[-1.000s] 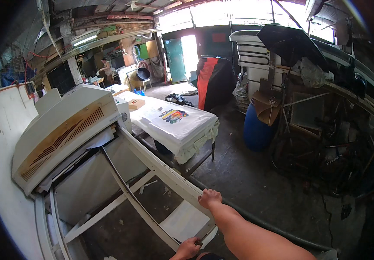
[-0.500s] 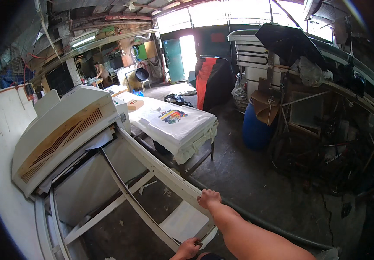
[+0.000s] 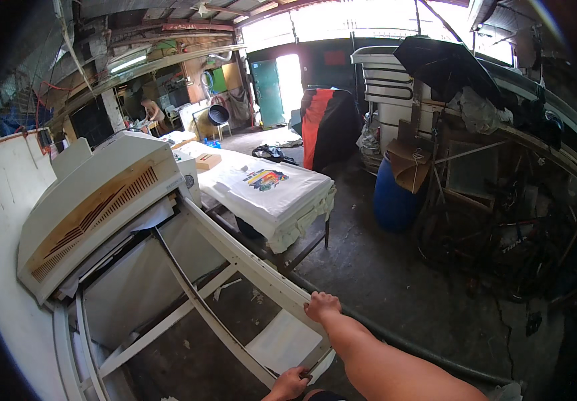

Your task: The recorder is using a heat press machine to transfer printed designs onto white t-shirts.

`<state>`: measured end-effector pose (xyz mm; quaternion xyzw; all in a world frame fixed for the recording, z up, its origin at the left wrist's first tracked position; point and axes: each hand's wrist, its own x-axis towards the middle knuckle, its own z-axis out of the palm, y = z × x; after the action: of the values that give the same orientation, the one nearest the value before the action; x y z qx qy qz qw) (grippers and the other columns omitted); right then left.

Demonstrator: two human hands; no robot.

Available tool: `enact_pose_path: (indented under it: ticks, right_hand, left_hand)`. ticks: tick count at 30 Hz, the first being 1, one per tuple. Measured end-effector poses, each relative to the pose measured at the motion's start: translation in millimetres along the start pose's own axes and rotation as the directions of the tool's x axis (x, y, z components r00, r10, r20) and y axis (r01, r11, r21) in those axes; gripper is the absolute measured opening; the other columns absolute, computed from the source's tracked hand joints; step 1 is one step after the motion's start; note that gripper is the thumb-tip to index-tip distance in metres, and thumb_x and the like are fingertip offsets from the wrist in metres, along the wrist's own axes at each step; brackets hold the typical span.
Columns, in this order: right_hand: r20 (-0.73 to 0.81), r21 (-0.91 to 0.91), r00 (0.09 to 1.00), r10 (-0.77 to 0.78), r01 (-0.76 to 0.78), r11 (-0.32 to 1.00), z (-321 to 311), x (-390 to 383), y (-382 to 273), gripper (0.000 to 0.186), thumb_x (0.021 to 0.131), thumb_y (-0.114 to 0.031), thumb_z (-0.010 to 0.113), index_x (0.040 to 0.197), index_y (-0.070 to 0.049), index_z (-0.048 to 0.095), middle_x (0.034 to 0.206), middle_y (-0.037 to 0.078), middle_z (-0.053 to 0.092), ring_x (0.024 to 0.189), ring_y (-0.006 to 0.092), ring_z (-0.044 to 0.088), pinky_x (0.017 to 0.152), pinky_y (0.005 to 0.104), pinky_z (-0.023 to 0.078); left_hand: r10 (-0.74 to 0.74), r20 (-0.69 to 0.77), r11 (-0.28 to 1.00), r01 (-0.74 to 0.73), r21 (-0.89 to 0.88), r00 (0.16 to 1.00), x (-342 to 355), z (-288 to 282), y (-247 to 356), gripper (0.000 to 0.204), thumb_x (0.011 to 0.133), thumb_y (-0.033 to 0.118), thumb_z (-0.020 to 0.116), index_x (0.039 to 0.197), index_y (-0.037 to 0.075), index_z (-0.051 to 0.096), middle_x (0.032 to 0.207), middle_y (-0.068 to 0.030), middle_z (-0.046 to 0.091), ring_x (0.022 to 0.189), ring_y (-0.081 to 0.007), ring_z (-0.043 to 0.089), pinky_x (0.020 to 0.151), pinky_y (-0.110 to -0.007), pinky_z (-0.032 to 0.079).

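Observation:
A large white machine (image 3: 111, 200) with a slotted, brownish vent stands at the left, and its open frame of pale rails stretches toward me. My right hand (image 3: 322, 306) is closed over the right side rail (image 3: 261, 269) near its close end, with the forearm reaching in from the lower right. Lower down, my left hand (image 3: 290, 383) is closed at the near end of the frame, beside a small dark piece. Its fingertips are partly hidden, so what they hold is unclear. Beneath the rails, a white sheet (image 3: 285, 342) lies near both hands.
Beyond the frame stands a table stacked with white printed fabric (image 3: 271, 194), a small cardboard box (image 3: 208, 161) on it. A blue barrel (image 3: 397, 200), black umbrella (image 3: 445, 70) and piled clutter line the right. A red-and-black covered object (image 3: 332, 128) stands farther back. Another person (image 3: 153, 113) is at the far left.
My hands stay in the same places on the frame. The person in the background has shifted and is leaning forward, more fully in sight.

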<state>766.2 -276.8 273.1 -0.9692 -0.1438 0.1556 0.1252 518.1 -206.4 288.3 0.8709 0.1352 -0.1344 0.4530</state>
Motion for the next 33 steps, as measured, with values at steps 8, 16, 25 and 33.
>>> enact_pose_path:
  ticks: [8,16,25,33]
  right_hand:
    - [0.019,0.02,1.0,0.014,-0.015,1.0,-0.4,-1.4,-1.0,0.046,0.085,-0.042,0.048,0.115,-0.008,0.054,0.117,0.013,0.057,0.11,0.0293,0.055,0.091,0.0405,0.045]
    - [0.034,0.043,0.999,-0.008,0.007,0.999,-11.6,-9.7,4.1,0.044,0.087,-0.039,0.047,0.117,-0.007,0.054,0.121,0.012,0.054,0.113,0.0282,0.053,0.092,0.0408,0.044]
    - [0.018,0.044,1.0,-0.025,0.024,0.999,-7.2,-8.9,1.0,0.044,0.086,-0.04,0.047,0.115,-0.007,0.053,0.118,0.013,0.056,0.109,0.0298,0.055,0.091,0.0423,0.045]
    - [0.013,0.044,1.0,-0.028,0.027,0.999,-5.0,-4.6,3.4,0.044,0.086,-0.04,0.048,0.116,-0.007,0.053,0.119,0.013,0.056,0.109,0.0295,0.055,0.091,0.0416,0.045]
  left_hand:
    - [0.038,-0.016,0.999,-0.038,-0.028,0.999,-0.4,2.6,-6.4,0.034,0.079,0.025,0.057,0.103,0.001,0.061,0.095,-0.0183,0.065,0.087,-0.031,0.06,0.077,-0.037,0.046]
    - [0.502,-0.443,0.864,-0.406,0.298,0.743,6.7,22.2,-20.3,0.037,0.079,0.024,0.059,0.108,0.002,0.06,0.095,-0.0196,0.065,0.091,-0.0333,0.061,0.078,-0.038,0.046]
    - [0.044,0.037,0.998,-0.042,-0.054,0.998,12.8,17.7,-35.0,0.043,0.079,0.021,0.06,0.119,0.004,0.054,0.09,-0.0206,0.064,0.086,-0.0365,0.06,0.079,-0.04,0.046]
    - [0.023,-0.057,0.989,-0.031,-0.144,0.998,17.3,16.8,-37.7,0.035,0.077,0.02,0.064,0.102,0.004,0.047,0.087,-0.0138,0.057,0.078,-0.024,0.054,0.067,-0.037,0.045]
